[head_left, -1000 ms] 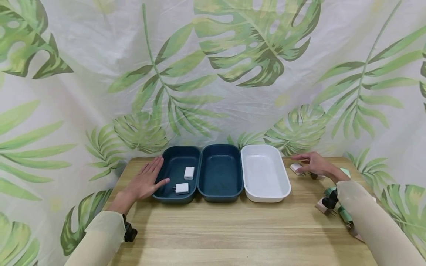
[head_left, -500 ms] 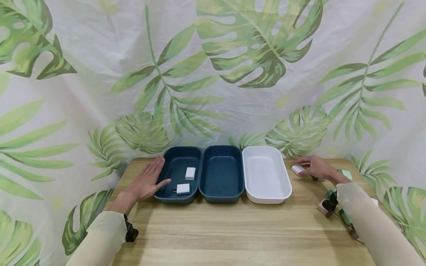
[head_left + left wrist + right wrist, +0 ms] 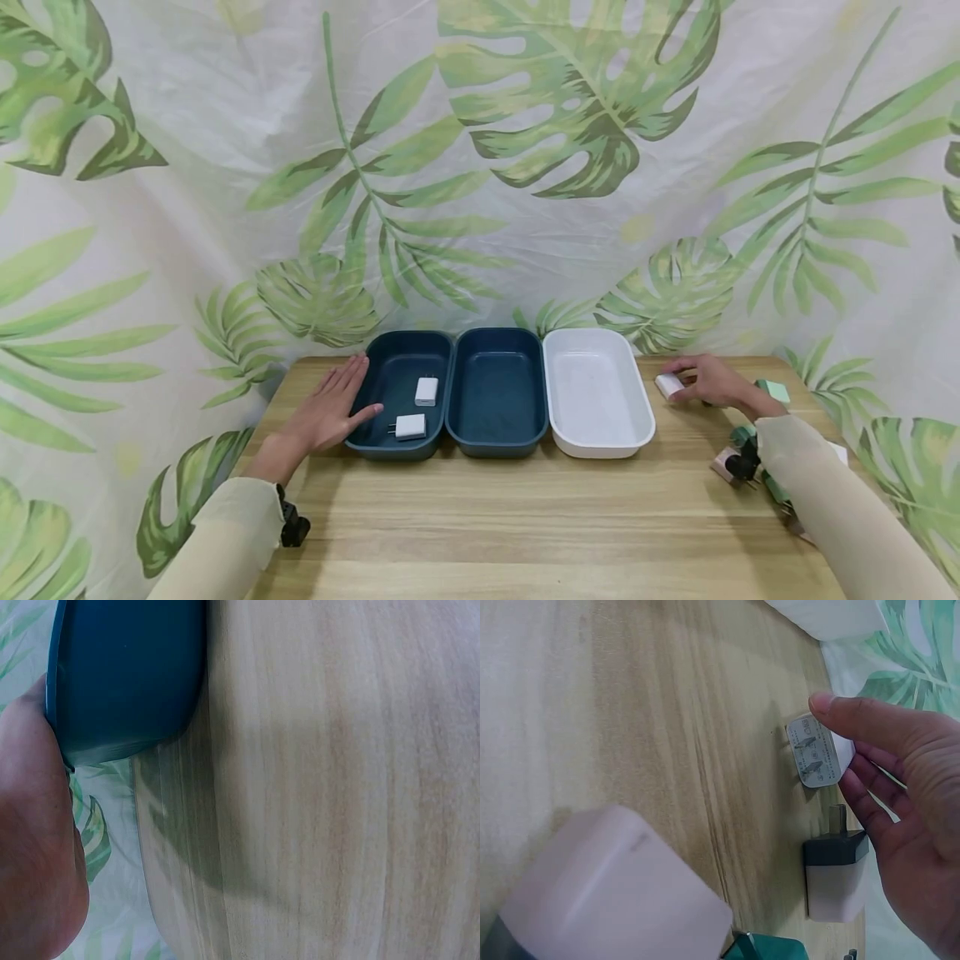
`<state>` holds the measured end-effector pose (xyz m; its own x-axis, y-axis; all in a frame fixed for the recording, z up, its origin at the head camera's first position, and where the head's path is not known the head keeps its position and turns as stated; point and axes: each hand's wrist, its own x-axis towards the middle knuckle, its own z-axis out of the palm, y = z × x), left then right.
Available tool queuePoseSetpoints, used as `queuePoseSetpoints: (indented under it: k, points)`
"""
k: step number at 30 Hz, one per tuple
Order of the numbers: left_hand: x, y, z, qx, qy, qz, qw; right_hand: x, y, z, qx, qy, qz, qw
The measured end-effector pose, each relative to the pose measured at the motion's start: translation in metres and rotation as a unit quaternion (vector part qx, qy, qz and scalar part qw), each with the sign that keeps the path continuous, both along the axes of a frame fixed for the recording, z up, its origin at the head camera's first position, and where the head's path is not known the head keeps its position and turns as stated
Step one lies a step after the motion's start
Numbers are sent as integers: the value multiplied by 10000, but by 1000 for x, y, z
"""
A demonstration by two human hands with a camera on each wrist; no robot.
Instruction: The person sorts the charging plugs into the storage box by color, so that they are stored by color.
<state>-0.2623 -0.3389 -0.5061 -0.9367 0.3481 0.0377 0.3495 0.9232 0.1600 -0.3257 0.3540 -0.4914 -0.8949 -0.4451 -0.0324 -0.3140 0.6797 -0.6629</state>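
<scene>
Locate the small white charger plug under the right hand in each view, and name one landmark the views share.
Head: the white charger plug lies on the wooden table, right of the white tray, at the right hand's fingertips.
Left wrist: not in it.
Right wrist: right of centre, prongs facing the camera, thumb and fingers around it.
Shared landmark: the wooden table, seen in all three views.

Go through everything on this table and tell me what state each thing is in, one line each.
Left blue tray: holds two white chargers, lying loose.
Middle blue tray: nothing in it.
White tray: nothing in it.
Left hand: flat against the left blue tray's side, holding nothing.
Right hand: fingers on a white charger that lies on the table.
Pink and green chargers: lying loose by the right arm.
</scene>
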Motion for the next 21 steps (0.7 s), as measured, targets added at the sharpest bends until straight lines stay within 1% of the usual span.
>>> queuePoseSetpoints:
  k: [4,7,13,18,21]
  points:
    - [0,-1,-1,-59,-9,6,10000,1,-1,-3,80,201,45,9998]
    - [-1,-1,0,-15,-22,-6,10000,1,-2,-5,129,344,85,9993]
    - [-2,-3,0,-13,33,-13,10000,2,-5,-5,38,528,331,9981]
    - [-2,-2,0,8,18,-40,10000,4,-6,-5,173,527,350,9978]
    - [-1,-1,0,30,-3,-48,10000,5,-6,-6,203,396,303,9986]
